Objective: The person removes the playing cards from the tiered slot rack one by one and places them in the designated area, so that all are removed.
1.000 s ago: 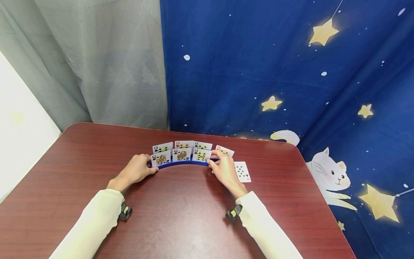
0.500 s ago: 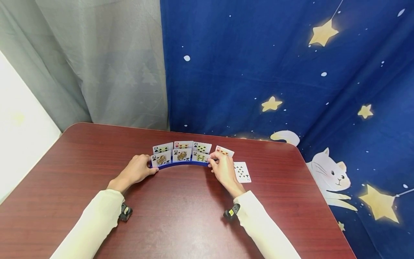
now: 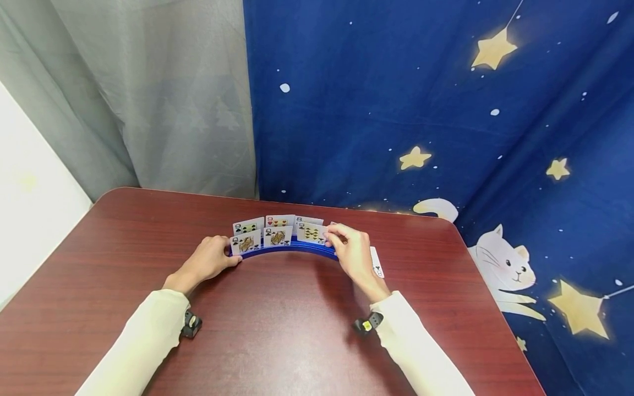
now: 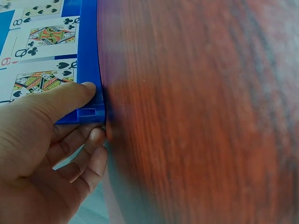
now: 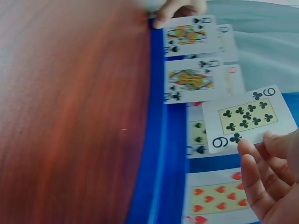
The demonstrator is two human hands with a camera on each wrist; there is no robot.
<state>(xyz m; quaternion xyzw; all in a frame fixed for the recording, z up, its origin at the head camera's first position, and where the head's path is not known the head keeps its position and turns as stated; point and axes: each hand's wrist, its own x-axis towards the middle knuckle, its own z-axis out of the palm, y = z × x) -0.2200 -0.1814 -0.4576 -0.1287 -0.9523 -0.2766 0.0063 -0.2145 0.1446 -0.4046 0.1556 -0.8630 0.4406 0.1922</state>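
A curved blue card holder (image 3: 262, 252) stands on the table with playing cards upright in two rows. My left hand (image 3: 205, 258) grips its left end; in the left wrist view the thumb lies on the front edge and the fingers are beneath or behind. My right hand (image 3: 355, 254) pinches a nine of clubs (image 5: 247, 119) by its edge, raised in front of the back row. Left of it in the front row stand a queen of clubs (image 5: 194, 80) and a queen of spades (image 5: 189, 37). A hearts card (image 5: 217, 198) stands in the back row, partly covered by the right fingers.
Past my right wrist a clubs card (image 3: 377, 263) lies flat on the red-brown table (image 3: 277, 330), mostly covered by the hand. Behind the table's far edge hang a grey curtain (image 3: 188, 110) and a blue one with stars (image 3: 346, 110).
The nine of clubs has tilted, then come up out of the holder's front row in my right hand, baring the slot below. My left hand has stayed on the holder's end.
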